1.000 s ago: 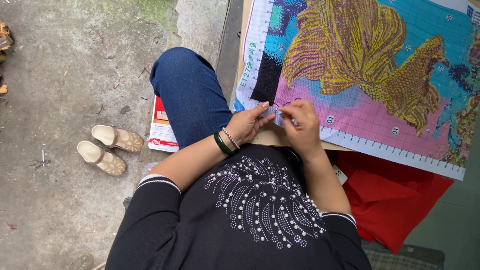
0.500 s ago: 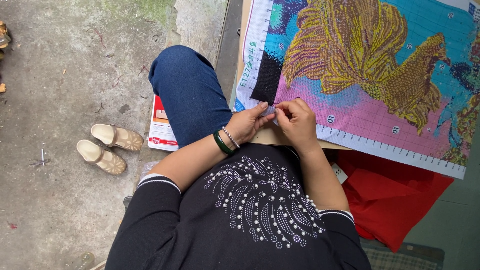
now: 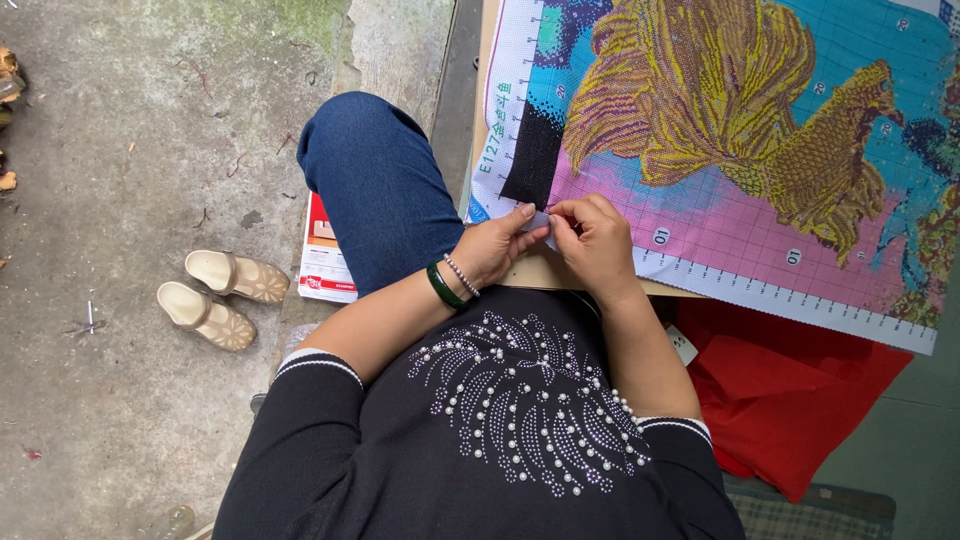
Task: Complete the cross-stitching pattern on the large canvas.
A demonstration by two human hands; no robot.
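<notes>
Little change vs half a second back: both hands have stayed at the near left edge of the canvas (image 3: pixel 720 190), fingertips together; the right hand has shifted slightly and its fingers curl tighter over the pinch point.

Left hand (image 3: pixel 495 245): thumb and forefinger closed in a pinch on a small pale bit (image 3: pixel 541 220) at the canvas edge; too small to tell what it is. Right hand (image 3: pixel 592 240): fingers bent, tips meeting the left's at the same spot, pinched on that same bit. The pinch sits just below the black stitched patch (image 3: pixel 530 155), on the pink zone.

Counts: one canvas on one board (image 3: pixel 545 272), two hands, two beige shoes (image 3: pixel 222 295) side by side on the concrete floor (image 3: pixel 120 150), two bands on the left wrist, one green bangle (image 3: pixel 442 288) and one bead bracelet (image 3: pixel 461 274).

Packages and labels: one flat red-and-white printed packet (image 3: pixel 325 265) lies on the floor beside the blue-trousered knee (image 3: pixel 375 185), partly under it. White canvas margin carries green print down the left side and ruler ticks along the lower edge. Small white tag (image 3: pixel 683 345) lies on the red cloth (image 3: pixel 790 395) under the board.
</notes>
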